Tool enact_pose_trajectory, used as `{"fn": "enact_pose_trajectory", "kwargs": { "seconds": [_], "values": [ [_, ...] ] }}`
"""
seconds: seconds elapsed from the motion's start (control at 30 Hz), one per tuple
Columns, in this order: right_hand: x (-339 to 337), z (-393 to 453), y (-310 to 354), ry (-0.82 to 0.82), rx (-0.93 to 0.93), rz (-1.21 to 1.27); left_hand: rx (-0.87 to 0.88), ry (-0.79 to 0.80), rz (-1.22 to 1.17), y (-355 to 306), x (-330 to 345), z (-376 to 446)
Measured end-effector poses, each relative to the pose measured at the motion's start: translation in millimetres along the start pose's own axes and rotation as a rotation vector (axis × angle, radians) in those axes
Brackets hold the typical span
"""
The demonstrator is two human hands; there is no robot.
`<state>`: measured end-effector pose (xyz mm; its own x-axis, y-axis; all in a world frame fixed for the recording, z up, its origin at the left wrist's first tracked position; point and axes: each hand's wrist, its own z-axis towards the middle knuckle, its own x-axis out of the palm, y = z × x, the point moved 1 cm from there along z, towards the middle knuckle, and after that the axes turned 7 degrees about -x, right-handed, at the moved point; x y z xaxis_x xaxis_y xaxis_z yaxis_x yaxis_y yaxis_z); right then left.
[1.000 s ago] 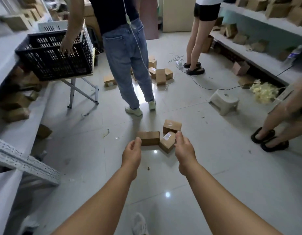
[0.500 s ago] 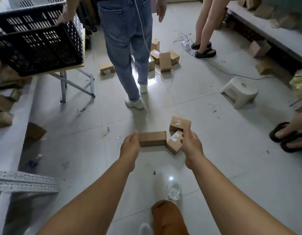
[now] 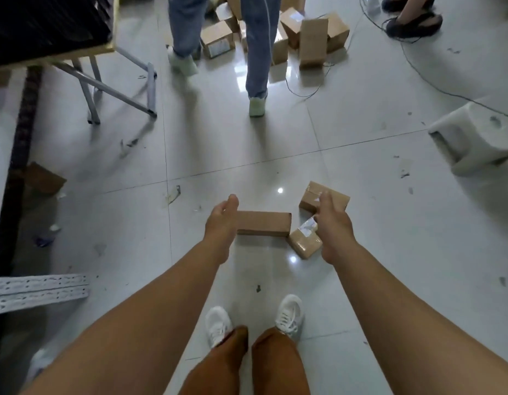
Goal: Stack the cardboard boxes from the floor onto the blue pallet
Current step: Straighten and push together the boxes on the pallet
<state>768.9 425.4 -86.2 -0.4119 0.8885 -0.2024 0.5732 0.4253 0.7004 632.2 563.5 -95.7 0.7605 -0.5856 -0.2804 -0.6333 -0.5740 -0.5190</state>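
Both arms lower now, left hand [image 3: 222, 223] apparently relaxed beside long box [image 3: 263, 227], right hand [image 3: 334, 223] loosely spread above labelled box [image 3: 305, 243]

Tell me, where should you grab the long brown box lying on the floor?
Grip the long box by its two short ends, coming down from above with a hand at each end. It lies flat with its long side facing the person. The left hand is already by its left end. The right end nearly touches a small taped box, so the right hand probably has little room there.
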Motion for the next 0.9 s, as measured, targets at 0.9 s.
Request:
{"fn": "enact_pose_trajectory", "kwargs": {
  "seconds": [0.9],
  "values": [
    [164.0,351.1,-251.9,-0.032,0.145,-0.317,-0.197,0.011,0.224,131.9,78.2,422.6]
  ]
}}
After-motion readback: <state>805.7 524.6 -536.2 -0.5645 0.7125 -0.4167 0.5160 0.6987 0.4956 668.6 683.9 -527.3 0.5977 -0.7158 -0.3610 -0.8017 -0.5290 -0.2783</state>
